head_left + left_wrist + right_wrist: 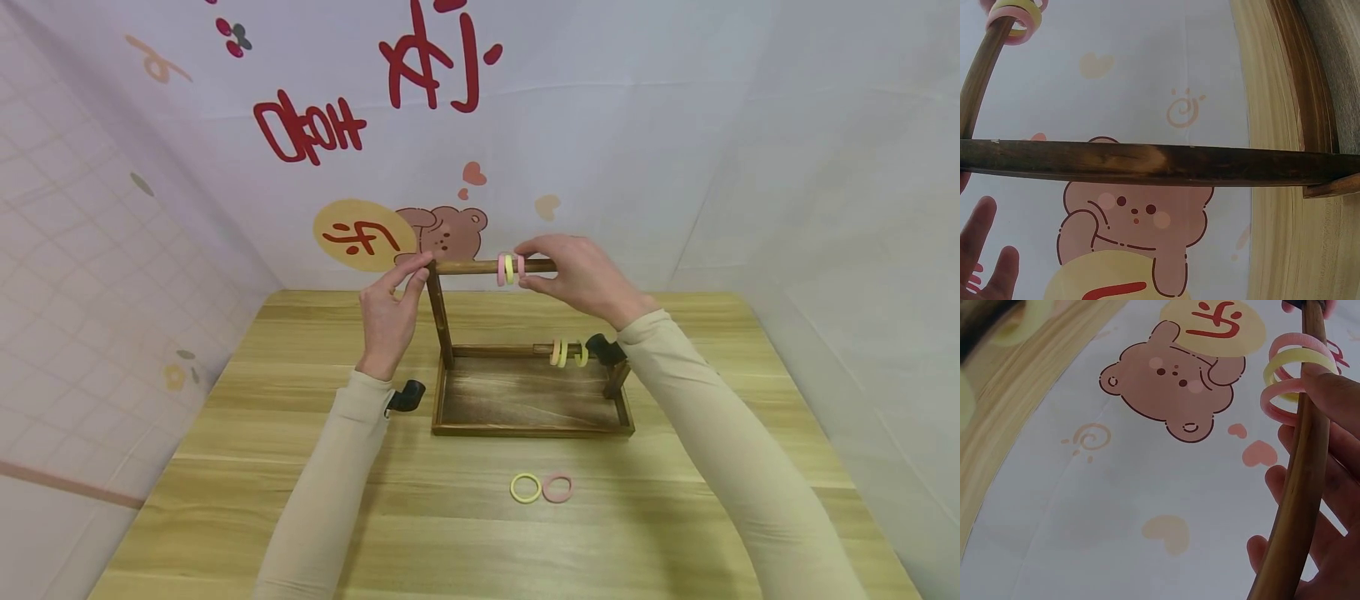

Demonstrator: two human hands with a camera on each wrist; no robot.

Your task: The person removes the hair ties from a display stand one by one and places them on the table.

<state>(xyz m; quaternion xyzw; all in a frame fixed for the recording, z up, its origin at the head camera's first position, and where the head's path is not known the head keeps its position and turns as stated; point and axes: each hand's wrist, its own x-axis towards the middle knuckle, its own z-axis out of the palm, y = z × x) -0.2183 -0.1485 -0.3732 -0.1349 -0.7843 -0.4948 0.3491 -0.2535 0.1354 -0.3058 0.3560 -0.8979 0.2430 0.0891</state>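
Observation:
My right hand point(577, 271) pinches a pink ring point(1279, 412) on the upper rod point(467, 267) of a dark wooden rack. In the right wrist view, the thumb presses beside the rod while other fingers spread behind it. Left of that ring, a yellow ring point(509, 269) and another pink ring point(501, 271) hang on the same rod. With thumb and fingertips my left hand point(388, 321) holds the rack's top left corner, where the rod meets the post point(439, 317). The left wrist view shows this post point(1147, 164) crossing in front of the fingers.
Several yellow and orange rings point(563, 353) hang on the lower rod at the rack's right. Before the rack's base point(525, 432), a yellow ring point(526, 501) and a pink ring point(557, 501) lie side by side on the wooden table point(420, 533). A printed cloth point(600, 150) hangs behind.

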